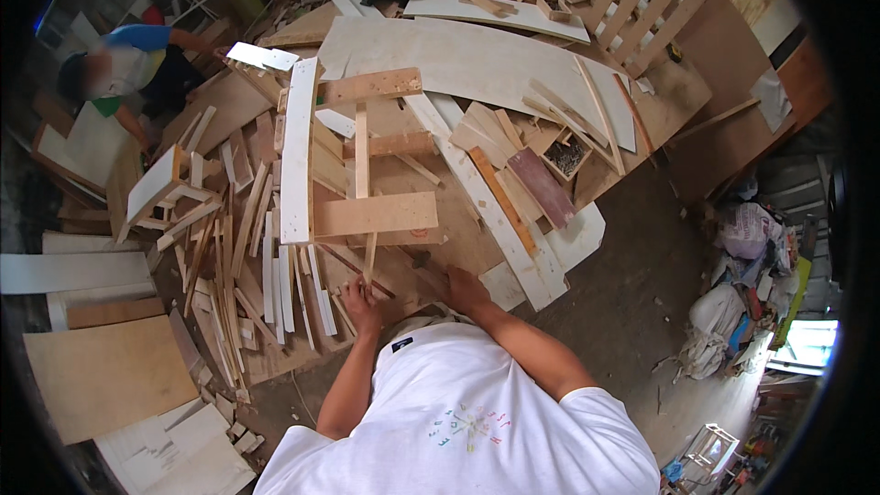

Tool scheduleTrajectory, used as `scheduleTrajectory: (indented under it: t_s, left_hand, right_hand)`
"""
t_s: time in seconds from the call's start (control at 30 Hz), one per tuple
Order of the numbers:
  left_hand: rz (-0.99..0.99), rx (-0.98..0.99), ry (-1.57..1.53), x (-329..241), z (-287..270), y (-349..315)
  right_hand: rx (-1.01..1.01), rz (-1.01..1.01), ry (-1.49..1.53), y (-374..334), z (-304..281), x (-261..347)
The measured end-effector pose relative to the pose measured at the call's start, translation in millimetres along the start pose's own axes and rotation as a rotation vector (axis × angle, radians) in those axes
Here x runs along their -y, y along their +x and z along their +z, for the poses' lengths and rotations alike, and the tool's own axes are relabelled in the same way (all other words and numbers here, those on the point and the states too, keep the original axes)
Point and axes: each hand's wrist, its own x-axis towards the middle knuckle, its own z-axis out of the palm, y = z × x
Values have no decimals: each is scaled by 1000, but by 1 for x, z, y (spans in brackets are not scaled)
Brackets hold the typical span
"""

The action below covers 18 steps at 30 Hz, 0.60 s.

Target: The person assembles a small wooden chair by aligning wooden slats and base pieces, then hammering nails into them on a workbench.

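Observation:
At the near edge of the workbench, my left hand (361, 306) is closed at the lower end of a thin wooden strip (369, 257). The strip runs away from me beneath the crosspieces of a wooden frame (299, 156). That frame has a long white side board and several brown crosspieces (376, 214) sticking out to the right. Just right of the strip, my right hand (466, 291) is curled around a dark, blurred object (427, 268) whose kind I cannot make out. Both hands are low and close to my body.
Loose wood strips (275, 275) crowd the left of the bench. A long white board (490, 202) slants to the right, near a small box of nails or screws (566, 156). A slatted panel (646, 9) stands far right. Another person (124, 69) works at far left.

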Motion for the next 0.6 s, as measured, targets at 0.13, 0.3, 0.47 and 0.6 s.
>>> scheduleTrajectory:
  t_s: [0.13, 0.3, 0.47, 0.6]
  left_hand:
    - [-84, 7, 38, 18, -15, -13]
    - [-109, -24, 273, 16, -21, -21]
    - [118, 197, -88, -19, -18, -10]
    - [-329, 405, -614, -40, 36, -8]
  right_hand:
    - [241, 59, 107, -8, -34, 11]
    - [149, 107, 269, -30, -75, 18]
    - [-225, 56, 288, 32, -80, 45]
    - [-269, 0, 256, 143, -42, 70]
